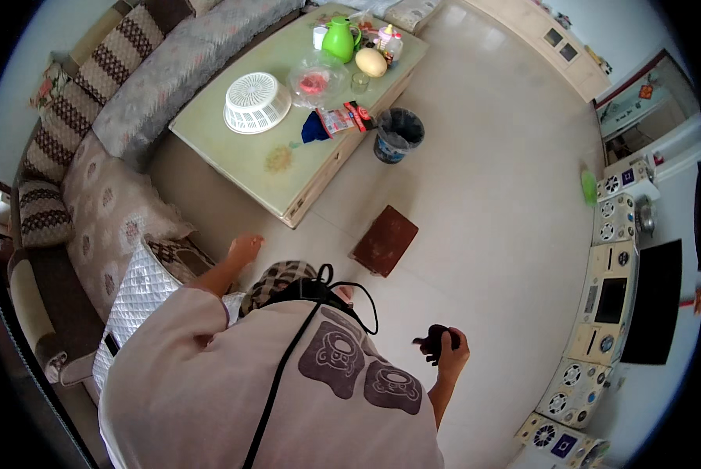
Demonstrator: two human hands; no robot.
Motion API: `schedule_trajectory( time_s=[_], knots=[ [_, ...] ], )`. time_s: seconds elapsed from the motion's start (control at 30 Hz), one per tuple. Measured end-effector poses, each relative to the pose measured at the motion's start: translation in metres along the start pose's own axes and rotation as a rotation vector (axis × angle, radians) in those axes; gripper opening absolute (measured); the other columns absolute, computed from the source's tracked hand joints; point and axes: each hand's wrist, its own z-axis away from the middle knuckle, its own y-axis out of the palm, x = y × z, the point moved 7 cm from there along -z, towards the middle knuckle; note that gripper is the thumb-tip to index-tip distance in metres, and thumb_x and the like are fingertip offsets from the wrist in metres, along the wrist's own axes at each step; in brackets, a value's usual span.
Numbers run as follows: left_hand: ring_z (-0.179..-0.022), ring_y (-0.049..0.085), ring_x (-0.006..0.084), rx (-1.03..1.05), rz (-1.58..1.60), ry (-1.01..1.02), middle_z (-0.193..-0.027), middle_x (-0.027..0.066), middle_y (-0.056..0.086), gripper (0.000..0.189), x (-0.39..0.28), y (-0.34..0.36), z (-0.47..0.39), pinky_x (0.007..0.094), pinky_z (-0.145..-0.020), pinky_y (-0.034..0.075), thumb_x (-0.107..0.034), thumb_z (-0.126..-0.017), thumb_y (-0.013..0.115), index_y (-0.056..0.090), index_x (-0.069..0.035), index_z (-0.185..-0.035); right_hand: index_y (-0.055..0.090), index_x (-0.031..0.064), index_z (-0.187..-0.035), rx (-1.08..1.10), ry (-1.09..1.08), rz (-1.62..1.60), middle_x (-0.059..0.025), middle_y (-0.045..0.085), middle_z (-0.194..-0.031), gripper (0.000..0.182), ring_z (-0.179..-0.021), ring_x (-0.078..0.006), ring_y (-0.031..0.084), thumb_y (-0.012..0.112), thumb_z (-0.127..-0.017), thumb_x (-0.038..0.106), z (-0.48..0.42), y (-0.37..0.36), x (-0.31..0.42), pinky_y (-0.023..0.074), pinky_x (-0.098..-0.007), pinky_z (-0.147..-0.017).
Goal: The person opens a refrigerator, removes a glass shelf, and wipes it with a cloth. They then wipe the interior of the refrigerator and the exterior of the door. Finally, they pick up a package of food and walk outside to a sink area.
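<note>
My right hand point(454, 352), out at the lower right, is closed around a dark, bunched-up soft item point(436, 343); its exact kind is unclear. A short strip of it sticks out to the left. My left hand point(246, 248) hangs beside the sofa corner with its fingers partly curled. Nothing shows in it, though its palm side is hidden. Ahead of me on the tiled floor stands a low brown stool point(385, 240), apart from both hands. A black strap with a looped cord point(327, 287) crosses my waist.
A green-topped coffee table point(233, 158) bears a white plastic basket point(257, 102), a blue-and-red package point(338, 121), a green jug point(340, 40) and a yellow melon point(371, 62). A lined trash bin point(398, 135) stands beside it. The sofa point(116, 205) runs along the left; speakers point(573, 381) line the right wall.
</note>
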Motion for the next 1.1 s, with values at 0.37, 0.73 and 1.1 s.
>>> schedule_trajectory(
  time_s=[0.37,0.73,1.1],
  knots=[
    [-0.100,0.049,0.0271,-0.134,-0.216,0.183,-0.099,0.0096,0.054,0.020,-0.186,0.061,-0.300,0.0410,-0.082,0.039,-0.022,-0.073,0.064,0.062,-0.009,-0.088,0.058,-0.0046,-0.095,-0.133,0.277,0.191,-0.0136,0.061,-0.087,0.024,-0.076,-0.0232,0.058,0.060,-0.078,0.013,-0.091,0.014,0.011,0.0473,-0.0336,-0.072],
    [-0.114,0.034,0.0282,-0.015,-0.730,0.126,-0.119,0.0104,0.041,0.049,-0.225,0.144,-0.498,0.0445,-0.092,0.028,-0.034,-0.067,0.069,0.055,-0.009,-0.106,0.058,-0.0030,-0.096,-0.139,0.711,0.245,-0.0145,0.059,-0.092,0.027,-0.085,-0.0251,0.055,0.057,-0.079,0.017,-0.160,0.088,0.096,0.0446,-0.0349,-0.076],
    [-0.100,0.044,0.0225,0.020,-1.054,0.408,-0.103,0.0066,0.048,0.034,-0.214,0.175,-0.542,0.0437,-0.093,0.028,-0.018,-0.072,0.055,0.054,-0.009,-0.105,0.058,-0.0025,-0.097,-0.214,0.811,0.231,-0.0137,0.059,-0.095,0.025,-0.086,-0.0243,0.055,0.056,-0.081,0.016,-0.187,0.100,0.114,0.0450,-0.0346,-0.076]
  ],
)
